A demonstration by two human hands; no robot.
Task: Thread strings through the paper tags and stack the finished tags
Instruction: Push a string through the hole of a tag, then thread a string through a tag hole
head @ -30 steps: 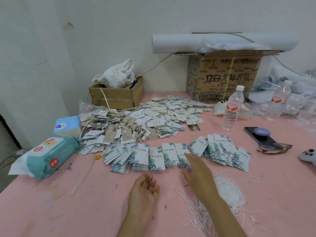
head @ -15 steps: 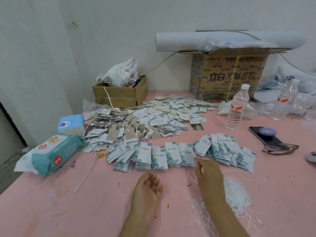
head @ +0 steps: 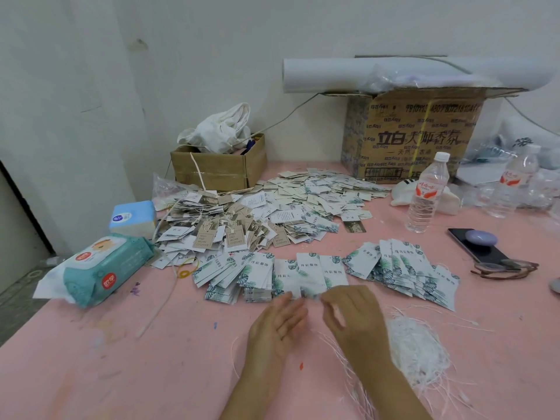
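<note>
Nearby, loose strings point(head: 415, 347) lie heaped beside the right hand point(head: 354, 316), its fingers curled at the tag row point(head: 312, 272) — pinch unclear. Left hand point(head: 277, 325) palm up, fingers straight. Beyond, strung tags point(head: 218, 231) piled; far heap point(head: 318, 192) seemingly unstrung — much left

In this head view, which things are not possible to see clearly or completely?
1. Head view: whether the right hand pinches anything; blur at the near edge of the tag row hides it.
2. Head view: contents of the small cardboard box, covered by the white cloth.
3. Head view: the grey object at the right edge, cut off by the frame.
</note>
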